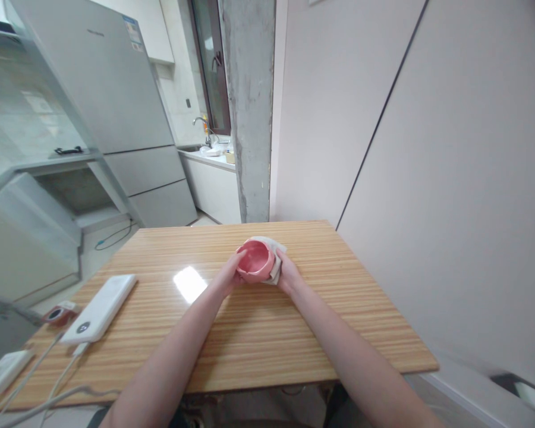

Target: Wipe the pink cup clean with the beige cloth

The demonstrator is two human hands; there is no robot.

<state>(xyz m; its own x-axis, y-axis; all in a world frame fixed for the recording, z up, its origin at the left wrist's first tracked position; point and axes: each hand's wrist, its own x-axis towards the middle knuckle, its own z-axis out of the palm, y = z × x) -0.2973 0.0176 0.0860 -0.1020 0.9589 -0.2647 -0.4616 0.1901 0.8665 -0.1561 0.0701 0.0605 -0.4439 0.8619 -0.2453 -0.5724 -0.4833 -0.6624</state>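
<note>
A glossy pink bowl (255,261) is held tilted over the wooden table, its hollow side turned toward me. My left hand (234,270) grips its left rim, thumb over the edge and fingers below. On the other side, my right hand (288,272) presses a pale cloth (275,267) against the outside of the bowl. Part of that cloth shows behind the far rim. The fingertips of my right hand are hidden behind the cloth.
On the table (169,244) at left lie a white power bank (100,309) with a cable, a roll of tape (59,314) and a white power strip (4,371). A pale wall (405,208) stands close on the right. Behind are a fridge (102,77) and a sink tap (204,126).
</note>
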